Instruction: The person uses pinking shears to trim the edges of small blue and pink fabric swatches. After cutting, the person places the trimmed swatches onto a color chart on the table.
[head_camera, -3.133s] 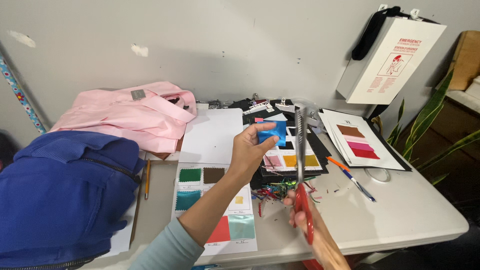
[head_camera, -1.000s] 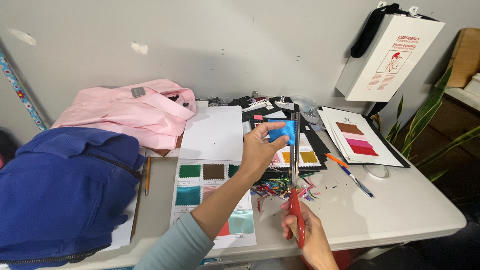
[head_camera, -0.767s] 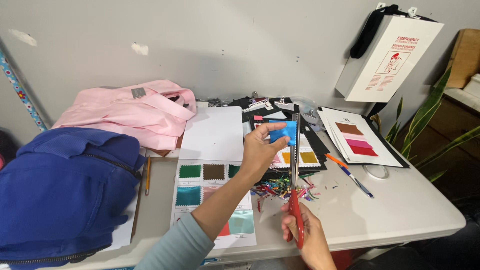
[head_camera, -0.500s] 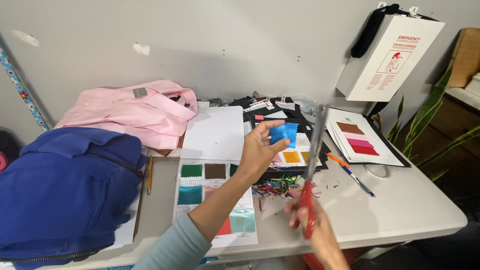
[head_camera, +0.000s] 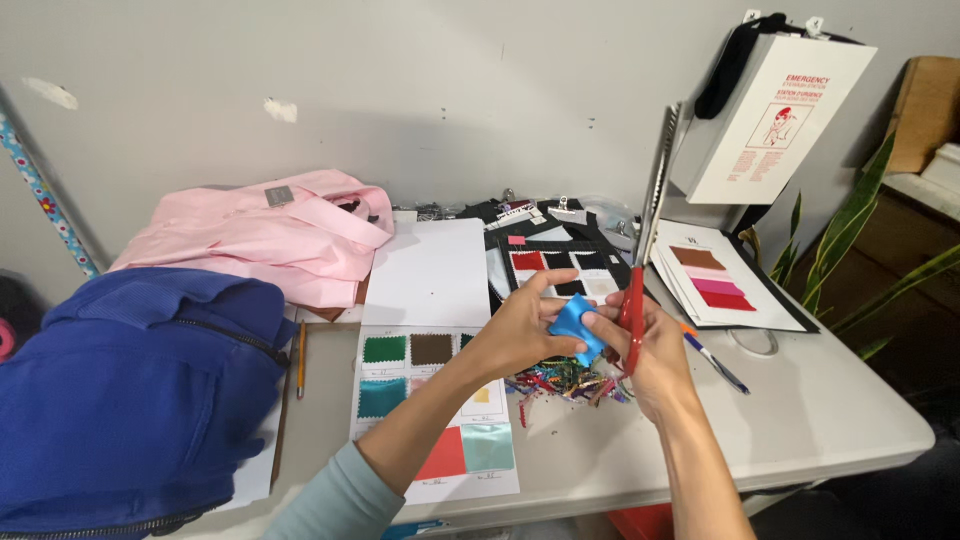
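Note:
My left hand (head_camera: 520, 330) pinches a small blue fabric swatch (head_camera: 575, 326) above the table. My right hand (head_camera: 650, 345) grips red-handled scissors (head_camera: 648, 230) whose long blades point straight up, and its fingertips also touch the blue swatch. Both hands meet over a pile of colourful fabric trimmings (head_camera: 565, 380). Under my left forearm lies a white swatch card (head_camera: 430, 400) with green, brown, teal, red and pale-green squares.
A pink garment (head_camera: 260, 240) and a blue jacket (head_camera: 120, 390) cover the table's left side. A black swatch board (head_camera: 560, 265), a sheet with brown and pink swatches (head_camera: 715, 285), a pen (head_camera: 712, 360), a pencil (head_camera: 300, 360) and a white sign box (head_camera: 780, 115) lie around. A plant (head_camera: 880, 260) stands right.
My hands have come closer to me and together. The scissors swung upright beside the swatch, and my right fingers now touch the blue fabric.

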